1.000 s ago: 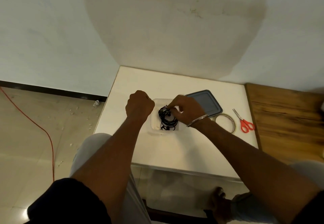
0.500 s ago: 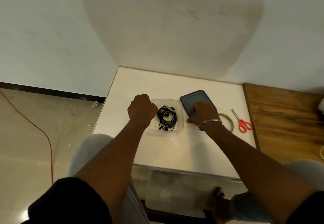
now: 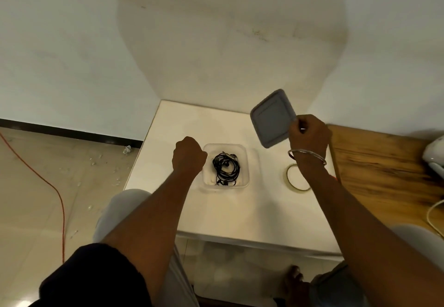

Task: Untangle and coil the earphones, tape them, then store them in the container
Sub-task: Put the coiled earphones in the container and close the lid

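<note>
Risk: grey lid (image 3: pixel 271 117) coming down crooked and trapping a loop of the coiled earphones (image 3: pixel 225 168), if cable springs up; could also push clear container (image 3: pixel 242 183) away if not steadied. Earphones inside container, just right of left hand (image 3: pixel 189 155). Left hand curled into fist against container's left wall, nothing seen inside. Farther, right hand (image 3: pixel 308 134) pinching lid by its edge, raised, tilted, apart from container.

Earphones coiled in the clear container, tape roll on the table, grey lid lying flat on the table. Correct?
No. Head view: the right hand holds the grey lid up, off the table. Earphones in the clear container and tape roll stand.
</note>
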